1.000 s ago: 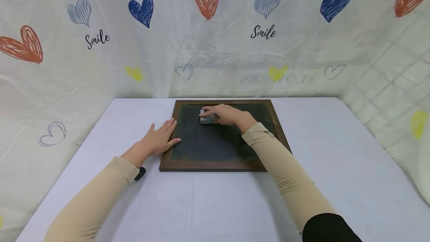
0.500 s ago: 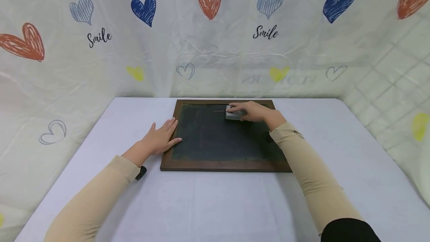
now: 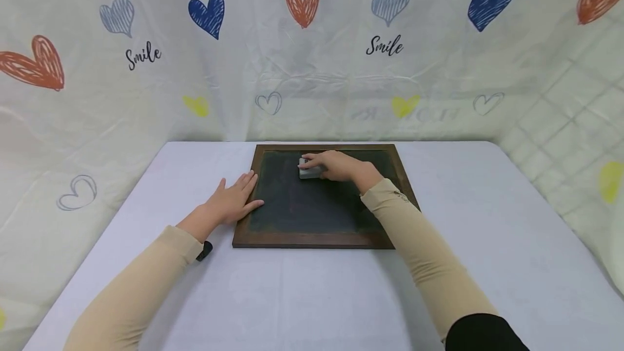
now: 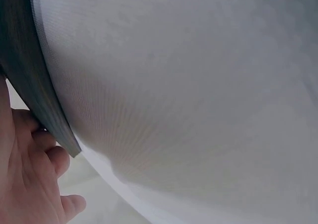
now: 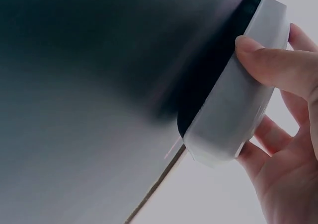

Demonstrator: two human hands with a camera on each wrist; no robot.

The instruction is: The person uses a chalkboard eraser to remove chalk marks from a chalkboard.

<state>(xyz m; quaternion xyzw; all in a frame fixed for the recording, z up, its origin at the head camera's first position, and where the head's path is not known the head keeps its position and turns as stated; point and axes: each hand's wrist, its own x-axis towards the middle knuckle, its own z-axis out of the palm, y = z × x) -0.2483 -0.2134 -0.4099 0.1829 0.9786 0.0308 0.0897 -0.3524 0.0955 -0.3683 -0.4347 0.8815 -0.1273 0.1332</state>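
Observation:
A dark chalkboard [image 3: 312, 205] in a brown wooden frame [image 3: 312, 241] lies flat on the table. My right hand [image 3: 336, 165] grips a grey eraser [image 3: 309, 170] and holds it against the board's far half, left of the middle. In the right wrist view the eraser [image 5: 238, 95] shows a grey body with a dark pad on the board, thumb and fingers [image 5: 271, 67] curled round it. My left hand [image 3: 234, 200] lies flat with straight fingers on the frame's left edge; the left wrist view shows its fingers [image 4: 47, 159] against the frame [image 4: 35, 85].
The table [image 3: 312, 297] has a white cloth. A plastic sheet printed with hearts [image 3: 302, 7] and the word "Smile" hangs behind and to both sides. A small black object [image 3: 203, 251] sits by my left sleeve.
My right hand slid the eraser right along the board's far edge, then back left to near where it began. The left hand has stayed on the frame.

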